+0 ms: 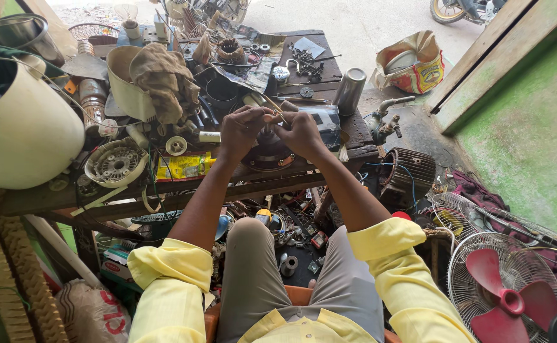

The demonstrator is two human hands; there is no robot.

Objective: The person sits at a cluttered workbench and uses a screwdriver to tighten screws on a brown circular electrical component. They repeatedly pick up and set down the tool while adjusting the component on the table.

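My left hand (pixel 240 130) and right hand (pixel 300 132) meet over the front edge of the wooden workbench (pixel 354 130), both bent inward above a round dark motor (pixel 267 155) that sits on the bench just beneath them. The right hand pinches a thin yellowish stick (pixel 277 109), which slants up and away from the fingers; the left hand's fingertips close on the lower end of the same stick, touching the right hand's fingers. Left of the motor lies a yellow packet (pixel 183 166), then a white round fan part (pixel 114 162) at the bench edge. Behind the hands, a crumpled brown rag (pixel 164 79) drapes over a cream pot (pixel 126 82); a steel cup (pixel 349 89) stands to the right, near loose screws (pixel 307 63). On the floor to my right stand a fan with red blades (pixel 504 295) and a ribbed motor housing (pixel 408 174)
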